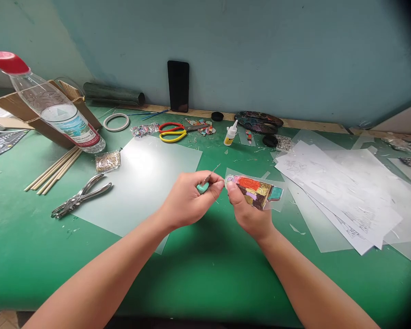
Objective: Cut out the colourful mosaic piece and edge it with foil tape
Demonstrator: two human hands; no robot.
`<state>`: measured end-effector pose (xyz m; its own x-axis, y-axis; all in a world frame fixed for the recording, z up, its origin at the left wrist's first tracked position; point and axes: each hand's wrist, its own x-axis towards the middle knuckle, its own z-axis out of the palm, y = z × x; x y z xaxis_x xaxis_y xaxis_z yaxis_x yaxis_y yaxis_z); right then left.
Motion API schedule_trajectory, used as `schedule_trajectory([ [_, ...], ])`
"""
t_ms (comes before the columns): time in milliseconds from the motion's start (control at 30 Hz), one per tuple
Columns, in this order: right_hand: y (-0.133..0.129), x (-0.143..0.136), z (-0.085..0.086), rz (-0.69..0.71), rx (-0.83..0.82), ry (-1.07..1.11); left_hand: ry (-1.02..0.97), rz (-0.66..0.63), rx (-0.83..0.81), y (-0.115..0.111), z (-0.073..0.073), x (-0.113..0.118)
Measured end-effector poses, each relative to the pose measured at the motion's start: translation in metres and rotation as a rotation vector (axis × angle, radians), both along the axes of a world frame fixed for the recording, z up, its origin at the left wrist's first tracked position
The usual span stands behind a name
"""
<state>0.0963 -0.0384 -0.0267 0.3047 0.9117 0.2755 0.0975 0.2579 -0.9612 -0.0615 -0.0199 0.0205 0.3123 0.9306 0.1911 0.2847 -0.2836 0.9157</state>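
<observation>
In front of me, above the green table, my left hand (195, 196) is closed around a small teal-handled tool (202, 188) with a thin metal point angled up and away; its exact kind is not clear. The left fingertips meet the left end of a colourful painted piece of clear plastic sheet (253, 189), patterned in red, black, yellow and teal. My right hand (248, 212) grips that piece from below, thumb on top. Behind the hands stands a small white glue bottle (229, 135) with a pointed nozzle.
Left are a leaning water bottle (68, 121), a cardboard box (41, 125), wooden sticks (56, 171), a metal hole punch (82, 195) and a translucent sheet (137, 183). Scissors (173, 132) lie behind, a phone (178, 87) leans on the wall, and drawn papers (339, 192) cover the right.
</observation>
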Motion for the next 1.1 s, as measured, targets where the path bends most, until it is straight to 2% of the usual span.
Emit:
schedule_trajectory([
  [200, 0.0024, 0.0008, 0.0093, 0.186, -0.112, 0.137, -0.024, -0.019, 0.005, -0.0005, -0.0003, 0.0001],
  [400, 0.0065, 0.0059, 0.0014, 0.279, -0.152, 0.285, -0.122, 0.027, -0.119, 0.0000, 0.0016, 0.0030],
  [533, 0.0080, 0.0072, -0.0001, 0.293, -0.144, 0.318, -0.149, 0.048, -0.195, 0.0010, 0.0034, 0.0032],
  [633, 0.0070, 0.0054, 0.0036, 0.287, -0.137, 0.271, -0.150, 0.027, -0.195, 0.0008, 0.0045, 0.0027],
  [833, 0.0042, 0.0024, 0.0089, 0.198, -0.148, 0.170, -0.108, -0.014, -0.102, 0.0003, 0.0027, 0.0000],
  [1100, 0.0039, 0.0002, 0.0073, 0.139, -0.153, 0.173, -0.049, -0.017, 0.010, 0.0019, -0.0003, -0.0014],
])
